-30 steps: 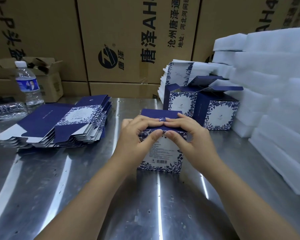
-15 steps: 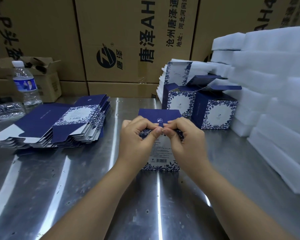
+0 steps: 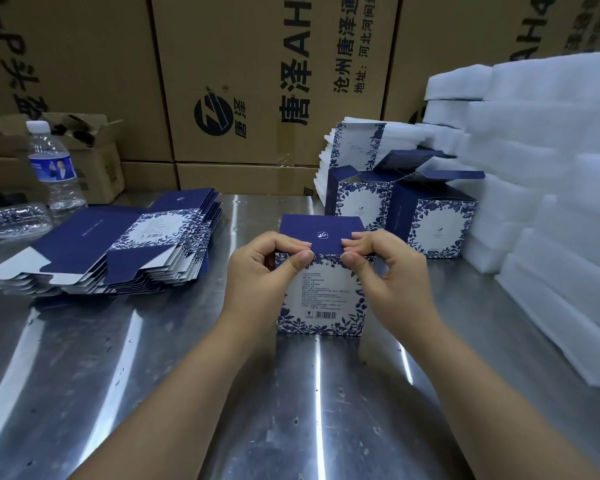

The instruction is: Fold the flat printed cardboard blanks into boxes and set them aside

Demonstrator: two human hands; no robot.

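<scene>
The box (image 3: 321, 292) is stood upright at the middle of the steel table (image 3: 146, 382). Its top front edge is pinched by the left hand (image 3: 262, 271) and the right hand (image 3: 388, 271). Both upper corners are hidden behind curled fingers, and its small print cannot be read.

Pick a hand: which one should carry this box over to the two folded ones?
Right, probably. The right hand and left hand both pinch the box top, but the two folded boxes stand back-right, nearer the right hand; the flat blanks lie left.
</scene>
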